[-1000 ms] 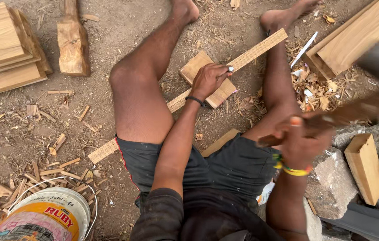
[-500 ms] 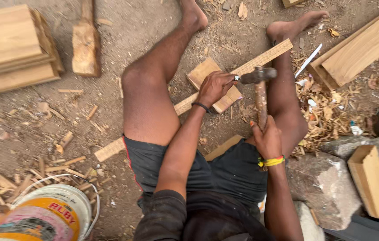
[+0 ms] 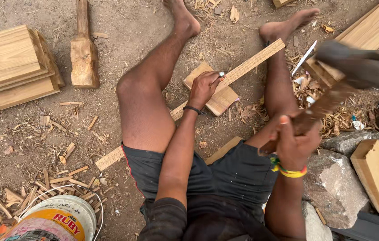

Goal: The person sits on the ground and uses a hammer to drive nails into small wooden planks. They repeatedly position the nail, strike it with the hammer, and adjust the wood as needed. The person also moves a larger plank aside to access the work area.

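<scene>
Person sitting on bare dirt ground (image 3: 145,27) with legs spread, and a long thin wooden strip (image 3: 247,67) runs diagonally under the knees, from lower left of the frame up toward the right foot at upper centre-right. Its top face looks carved with a small repeating pattern. It rests on a flat wooden block (image 3: 218,96) in the middle of the frame, between the legs.

The left hand (image 3: 204,88) is curled down on the strip right over the block, pinching something small and pale-tipped against the wood. Probably a chisel or punch, but it's too small to tell for sure. The right hand (image 3: 294,143) is clenched around the handle of a hammer (image 3: 354,67), raised up at the right of the frame and blurred, head toward the upper right.

My guess on handling: that strip is light, stiff but thin, so it'd flex or snap if you grabbed one end. Better to hold it close to the block, where it's supported. The hammer looks head-heavy, so the grip low on the handle makes sense.

Other stuff around: a stack of planks (image 3: 11,67) at upper left, a wooden mallet (image 3: 83,58) lying beside them, chips and offcuts at lower left next to a plastic bucket (image 3: 55,221), shavings at the right, grey stones (image 3: 332,183) with a small wood block (image 3: 372,172) leaning on them at lower right, and more boards (image 3: 377,27) at upper right.
</scene>
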